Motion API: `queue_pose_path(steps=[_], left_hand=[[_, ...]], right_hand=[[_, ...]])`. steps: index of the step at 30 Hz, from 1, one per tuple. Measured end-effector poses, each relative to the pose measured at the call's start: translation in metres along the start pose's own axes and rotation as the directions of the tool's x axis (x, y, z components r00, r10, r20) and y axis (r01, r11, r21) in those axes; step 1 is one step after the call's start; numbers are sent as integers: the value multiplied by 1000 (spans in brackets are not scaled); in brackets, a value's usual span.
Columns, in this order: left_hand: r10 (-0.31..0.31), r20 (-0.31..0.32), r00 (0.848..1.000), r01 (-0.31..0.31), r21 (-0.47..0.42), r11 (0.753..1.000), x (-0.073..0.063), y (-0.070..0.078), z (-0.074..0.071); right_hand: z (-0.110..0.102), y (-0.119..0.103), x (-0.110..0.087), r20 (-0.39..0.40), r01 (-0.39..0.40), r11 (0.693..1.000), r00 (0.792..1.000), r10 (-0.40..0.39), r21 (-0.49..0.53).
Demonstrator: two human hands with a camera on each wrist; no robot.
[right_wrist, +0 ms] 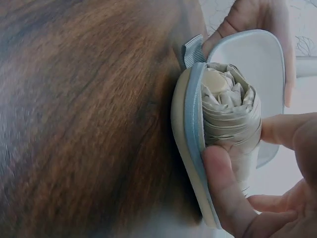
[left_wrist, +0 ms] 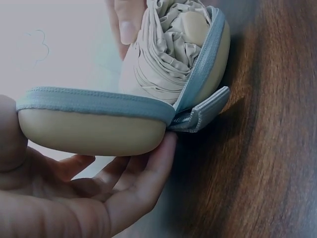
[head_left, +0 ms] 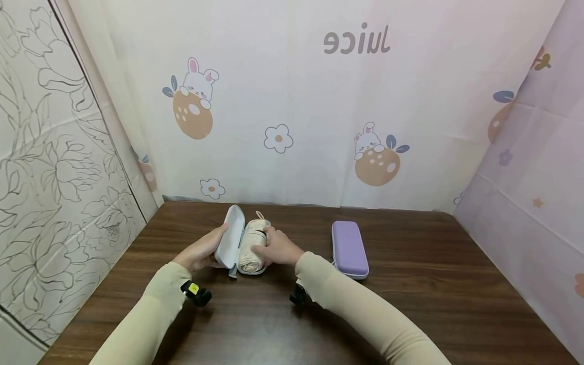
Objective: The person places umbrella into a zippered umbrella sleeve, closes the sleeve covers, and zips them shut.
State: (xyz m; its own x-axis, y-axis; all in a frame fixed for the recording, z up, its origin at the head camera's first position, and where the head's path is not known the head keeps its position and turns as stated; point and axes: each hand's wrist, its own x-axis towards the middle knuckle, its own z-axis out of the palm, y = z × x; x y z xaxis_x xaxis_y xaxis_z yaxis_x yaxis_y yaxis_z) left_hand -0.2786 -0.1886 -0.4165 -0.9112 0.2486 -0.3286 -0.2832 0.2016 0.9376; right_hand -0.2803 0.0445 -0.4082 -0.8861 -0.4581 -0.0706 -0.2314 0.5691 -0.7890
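A small zip case (head_left: 230, 241) stands unzipped on the table, its lid raised on the left and a grey fabric tab at the near end. Inside the other half lies a folded beige umbrella (head_left: 251, 248), with a wrist loop at its far end. My left hand (head_left: 205, 249) holds the lid from outside, thumb at one edge and fingers underneath. From the right, my right hand (head_left: 280, 247) grips the umbrella; in the right wrist view its thumb presses the fabric (right_wrist: 242, 124) and a fingertip lies at the case's blue zipper rim (right_wrist: 194, 114).
A closed purple case (head_left: 350, 248) lies on the brown wooden table (head_left: 410, 284) to the right of my right hand. Behind the table hangs a printed curtain (head_left: 292, 91), with patterned panels at both sides.
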Motion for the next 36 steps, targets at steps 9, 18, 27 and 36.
queue_pose_path(steps=[9, 18, 27, 36], left_hand=[[16, 13, 1000, -17, 52, 998, 1, 2, -1], [10, 11, 1000, -11, 61, 998, 0, 2, 1], [24, 9, 1000, -24, 74, 997, 0, 2, -1], [43, 27, 999, -45, 90, 995, -3, 3, 1]], right_hand=[[-5, 5, 2, 18, 89, 987, 996, -88, -134], [-12, 10, 12, -53, 49, 987, 997, -57, -154], [-21, 7, 38, -103, 4, 989, 994, -20, -146], [-19, 5, 55, -78, -43, 937, 997, 17, -346]])
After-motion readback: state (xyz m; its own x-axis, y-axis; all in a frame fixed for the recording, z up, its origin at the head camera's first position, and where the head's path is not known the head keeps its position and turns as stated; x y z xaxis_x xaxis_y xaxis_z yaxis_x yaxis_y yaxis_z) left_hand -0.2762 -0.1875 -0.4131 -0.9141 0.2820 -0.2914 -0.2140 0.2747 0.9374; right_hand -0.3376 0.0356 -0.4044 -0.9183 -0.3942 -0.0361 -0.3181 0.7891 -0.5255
